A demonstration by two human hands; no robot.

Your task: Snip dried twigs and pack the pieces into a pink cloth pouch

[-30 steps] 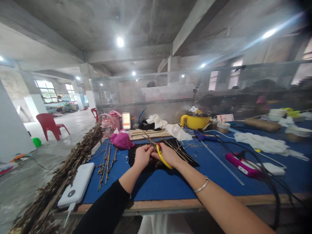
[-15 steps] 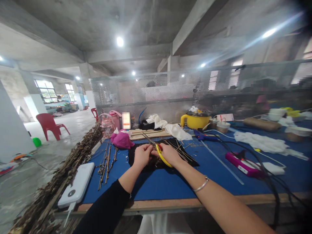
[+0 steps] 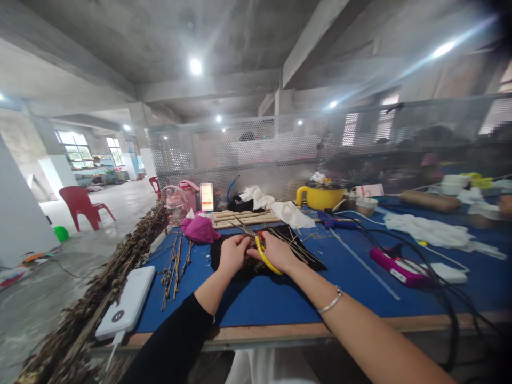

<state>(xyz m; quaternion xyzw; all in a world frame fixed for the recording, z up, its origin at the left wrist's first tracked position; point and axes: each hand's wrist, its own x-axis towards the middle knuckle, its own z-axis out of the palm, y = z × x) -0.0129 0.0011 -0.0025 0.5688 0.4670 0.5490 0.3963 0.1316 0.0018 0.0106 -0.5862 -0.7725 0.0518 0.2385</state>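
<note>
Yellow-handled scissors (image 3: pixel 267 258) are held in my right hand (image 3: pixel 280 252), with the metal blades pointing up and to the left. Close beside it, my left hand (image 3: pixel 232 256) is closed, thumb and fingers pinched together. Whatever it grips is too small or hidden to make out. Both hands are over a black cloth (image 3: pixel 316 261) on the blue table covering (image 3: pixel 256 309). Thin dry twigs (image 3: pixel 294 244) lie on the cloth, right of my right hand. More brown twigs (image 3: pixel 176 269) lie left of my left hand.
A purple cloth bundle (image 3: pixel 200 228) and pale sticks (image 3: pixel 244 220) lie beyond the hands. A yellow pot (image 3: pixel 324 197), blue glue gun (image 3: pixel 340 223), purple power strip (image 3: pixel 396 266) and dark cables stand or lie rightward. A white power bank (image 3: pixel 127 304) rests at the left edge.
</note>
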